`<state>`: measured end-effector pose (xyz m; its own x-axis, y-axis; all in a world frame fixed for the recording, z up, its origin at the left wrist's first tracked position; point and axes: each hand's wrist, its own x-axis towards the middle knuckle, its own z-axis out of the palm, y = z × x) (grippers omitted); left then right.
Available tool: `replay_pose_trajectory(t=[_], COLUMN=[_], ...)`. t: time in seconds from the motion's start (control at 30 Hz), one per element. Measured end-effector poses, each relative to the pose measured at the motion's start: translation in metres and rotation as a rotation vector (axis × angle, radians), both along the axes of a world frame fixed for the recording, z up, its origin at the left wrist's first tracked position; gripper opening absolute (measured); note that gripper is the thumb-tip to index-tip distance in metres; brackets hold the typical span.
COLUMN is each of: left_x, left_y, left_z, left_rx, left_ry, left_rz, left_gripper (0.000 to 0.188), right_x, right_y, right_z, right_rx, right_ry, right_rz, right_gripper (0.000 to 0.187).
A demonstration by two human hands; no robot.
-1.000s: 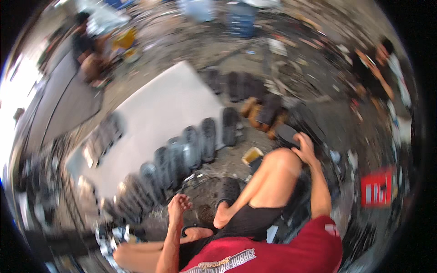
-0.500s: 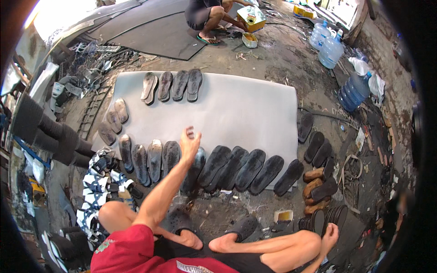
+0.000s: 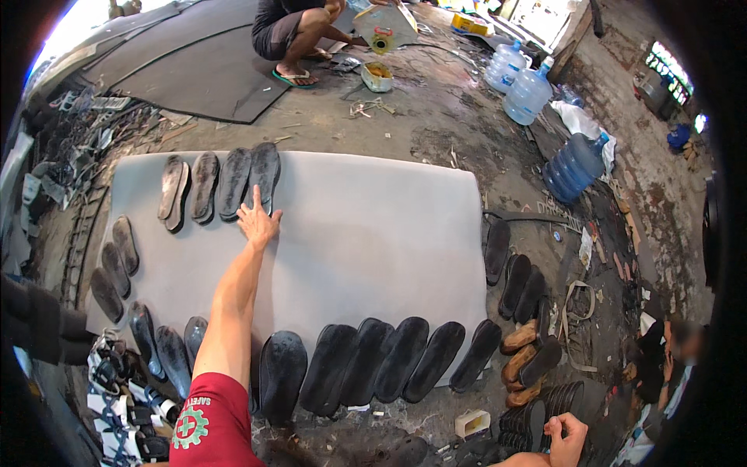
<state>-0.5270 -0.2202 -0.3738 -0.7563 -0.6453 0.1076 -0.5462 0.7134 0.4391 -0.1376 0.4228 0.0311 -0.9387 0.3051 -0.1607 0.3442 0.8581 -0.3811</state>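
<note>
My left hand (image 3: pixel 259 223) reaches across a pale grey sheet (image 3: pixel 373 233). Its fingers are spread, with the fingertips at the near end of a dark shoe sole (image 3: pixel 265 173), the rightmost in the far row. Beside that sole lie another dark sole (image 3: pixel 234 183), a brownish one (image 3: pixel 205 187) and a lighter tan pair (image 3: pixel 172 191). Along the sheet's near edge runs a row of black soles, among them a wide one (image 3: pixel 282 377) just right of my forearm. My right hand (image 3: pixel 566 438) is loosely curled beside ridged black soles (image 3: pixel 523 426), nothing visible in it.
Brown foot-shaped blocks (image 3: pixel 520 366) and black soles lie at the right, behind a small cream container (image 3: pixel 472 423). White-strapped sandals (image 3: pixel 117 412) are heaped at near left. Large blue water bottles (image 3: pixel 576 167) stand far right. Another person (image 3: pixel 299 39) squats at the back.
My left hand has moved forward and left from over the middle of the sheet to the far sole, its fingers now spread. The view has shifted; my right hand remains at the lower right.
</note>
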Motion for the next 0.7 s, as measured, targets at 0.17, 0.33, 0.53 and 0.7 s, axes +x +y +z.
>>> replay_pose_trajectory(t=[0.17, 0.33, 0.53, 0.7], left_x=[0.002, 0.04, 0.169, 0.285], left_y=[-0.023, 0.042, 0.133, 0.201], left_z=[-0.008, 0.015, 0.09, 0.238], left_rx=[-0.118, 0.305, 0.956, 0.742], left_ry=[0.078, 0.31, 0.265, 0.152], left_rz=[-0.039, 0.001, -0.172, -0.615], left_gripper=[0.086, 0.066, 0.048, 0.055], right_x=[-0.015, -0.027, -0.024, -0.019], right_y=[-0.005, -0.028, -0.017, -0.038], right_z=[-0.004, 0.008, -0.013, -0.008], right_rx=[0.006, 0.016, 0.001, 0.071], right_ry=[-0.09, -0.123, -0.012, 0.273], right_rz=[0.032, 0.142, 0.382, 0.706], right_gripper=[0.022, 0.024, 0.019, 0.04])
